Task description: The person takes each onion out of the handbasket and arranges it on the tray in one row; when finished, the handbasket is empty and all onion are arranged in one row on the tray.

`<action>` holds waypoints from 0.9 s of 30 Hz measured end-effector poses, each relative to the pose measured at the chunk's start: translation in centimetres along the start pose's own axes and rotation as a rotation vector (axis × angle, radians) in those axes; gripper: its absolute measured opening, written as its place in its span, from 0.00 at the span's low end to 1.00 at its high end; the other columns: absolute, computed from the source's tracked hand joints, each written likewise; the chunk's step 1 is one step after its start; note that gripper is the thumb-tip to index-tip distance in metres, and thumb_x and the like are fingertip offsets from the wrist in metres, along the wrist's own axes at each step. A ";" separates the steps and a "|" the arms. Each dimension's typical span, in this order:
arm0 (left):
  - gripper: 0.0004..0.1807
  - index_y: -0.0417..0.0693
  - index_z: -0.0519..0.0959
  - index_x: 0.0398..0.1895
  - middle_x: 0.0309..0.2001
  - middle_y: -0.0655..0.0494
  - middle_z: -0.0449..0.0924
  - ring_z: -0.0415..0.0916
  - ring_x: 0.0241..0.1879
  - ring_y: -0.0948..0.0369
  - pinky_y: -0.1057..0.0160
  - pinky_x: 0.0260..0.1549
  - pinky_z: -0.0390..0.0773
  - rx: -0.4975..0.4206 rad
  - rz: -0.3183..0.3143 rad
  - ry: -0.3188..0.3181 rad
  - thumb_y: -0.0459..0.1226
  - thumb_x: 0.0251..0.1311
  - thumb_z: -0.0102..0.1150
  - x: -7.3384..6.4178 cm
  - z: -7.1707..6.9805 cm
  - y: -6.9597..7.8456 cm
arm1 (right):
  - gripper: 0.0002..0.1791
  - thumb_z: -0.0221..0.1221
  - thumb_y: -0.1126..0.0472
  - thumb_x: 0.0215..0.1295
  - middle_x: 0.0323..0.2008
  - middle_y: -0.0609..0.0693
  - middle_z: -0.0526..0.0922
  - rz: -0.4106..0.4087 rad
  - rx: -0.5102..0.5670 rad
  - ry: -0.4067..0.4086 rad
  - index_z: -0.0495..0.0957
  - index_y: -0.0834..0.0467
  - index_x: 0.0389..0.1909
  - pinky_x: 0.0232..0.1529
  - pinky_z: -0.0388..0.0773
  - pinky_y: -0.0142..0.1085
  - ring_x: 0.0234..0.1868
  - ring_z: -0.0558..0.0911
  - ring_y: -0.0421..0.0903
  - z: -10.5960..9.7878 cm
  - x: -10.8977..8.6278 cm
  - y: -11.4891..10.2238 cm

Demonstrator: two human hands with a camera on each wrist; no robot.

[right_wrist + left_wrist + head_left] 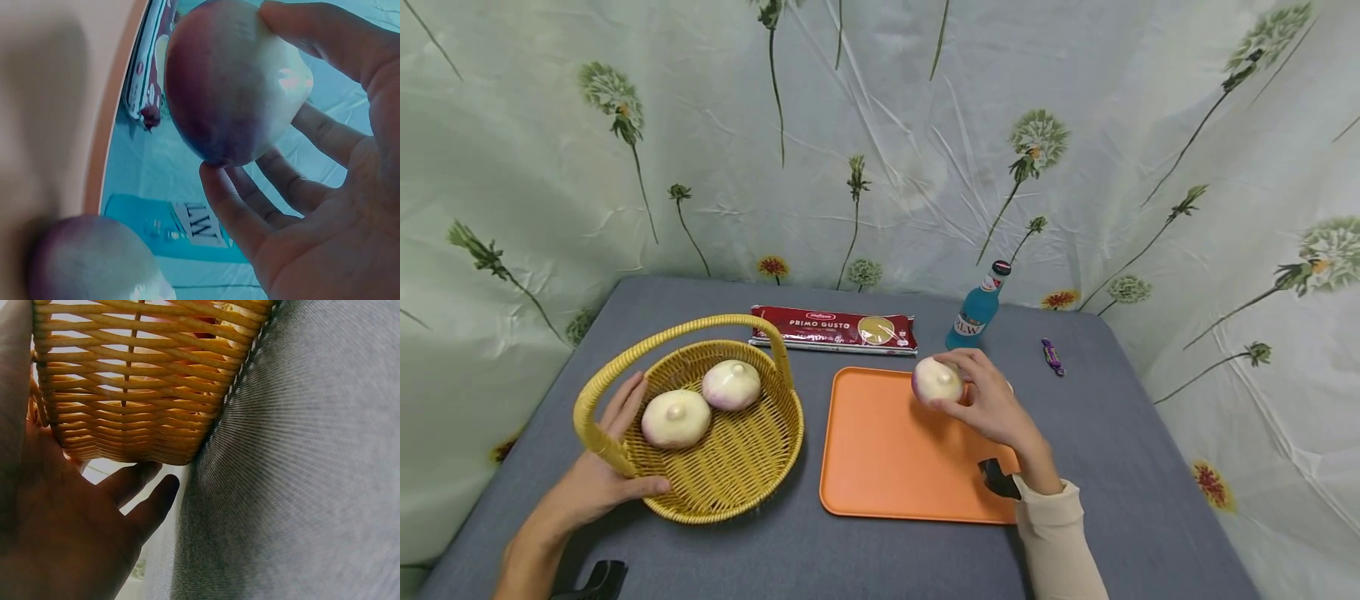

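Note:
My right hand [988,396] holds a white and purple turnip [937,381] between thumb and fingertips, over the orange tray [880,467]. In the right wrist view, a second turnip [94,262] shows at the lower left by the tray; my hand hides most of it from the head view. On the left, my left hand [597,479] rests against the side of a yellow wicker basket [730,475], its fingers extended on both sides of the handle's foot and the thumb across the rim. Two turnips, a nearer one [676,418] and a farther one [732,385], lie in the basket.
Behind the tray lies a red Primo Gusto spaghetti pack [835,330]. A blue bottle [977,308] stands beyond my right hand, with a purple-wrapped candy [1052,357] to its right. A flowered cloth [910,167] hangs behind the grey table [1135,467].

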State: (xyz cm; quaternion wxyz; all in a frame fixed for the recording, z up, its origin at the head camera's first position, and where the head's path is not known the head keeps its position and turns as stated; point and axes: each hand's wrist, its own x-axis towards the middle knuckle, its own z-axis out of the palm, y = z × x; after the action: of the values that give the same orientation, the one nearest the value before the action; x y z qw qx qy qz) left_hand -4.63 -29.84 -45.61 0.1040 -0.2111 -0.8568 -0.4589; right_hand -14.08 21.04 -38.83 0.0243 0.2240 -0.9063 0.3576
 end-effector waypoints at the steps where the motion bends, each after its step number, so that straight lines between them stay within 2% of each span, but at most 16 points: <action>1: 0.80 0.38 0.41 0.80 0.81 0.52 0.32 0.30 0.76 0.72 0.83 0.63 0.39 -0.003 0.006 0.000 0.28 0.20 0.85 0.0 0.0 0.0 | 0.32 0.75 0.55 0.54 0.59 0.55 0.74 0.005 -0.007 0.005 0.78 0.55 0.61 0.55 0.77 0.55 0.58 0.75 0.54 -0.1 0.0 0.2; 7: 0.79 0.39 0.41 0.81 0.81 0.54 0.32 0.30 0.76 0.72 0.84 0.63 0.39 -0.005 -0.008 -0.005 0.28 0.20 0.84 0.1 0.0 0.2 | 0.33 0.75 0.56 0.54 0.59 0.58 0.73 0.036 -0.029 0.007 0.77 0.56 0.61 0.55 0.78 0.55 0.56 0.75 0.56 -0.5 -0.2 0.8; 14: 0.79 0.43 0.39 0.81 0.81 0.55 0.31 0.29 0.76 0.72 0.84 0.62 0.40 -0.014 -0.035 -0.014 0.28 0.23 0.84 0.0 -0.1 0.4 | 0.33 0.73 0.53 0.55 0.62 0.56 0.76 0.043 -0.097 -0.021 0.77 0.54 0.63 0.54 0.66 0.55 0.57 0.72 0.56 -0.5 -0.2 1.1; 27: 0.78 0.44 0.39 0.81 0.81 0.53 0.29 0.28 0.76 0.71 0.85 0.61 0.39 -0.011 -0.030 -0.020 0.30 0.25 0.84 -0.2 -0.1 0.2 | 0.32 0.74 0.53 0.54 0.59 0.56 0.77 0.073 -0.086 -0.041 0.79 0.54 0.61 0.51 0.70 0.51 0.56 0.73 0.56 -0.4 -0.2 1.5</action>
State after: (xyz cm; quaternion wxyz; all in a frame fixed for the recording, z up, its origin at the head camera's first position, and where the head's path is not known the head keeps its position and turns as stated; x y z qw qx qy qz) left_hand -4.36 -29.85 -45.46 0.0874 -0.2033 -0.8584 -0.4628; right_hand -14.55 22.33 -39.49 0.0024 0.1968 -0.9287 0.3143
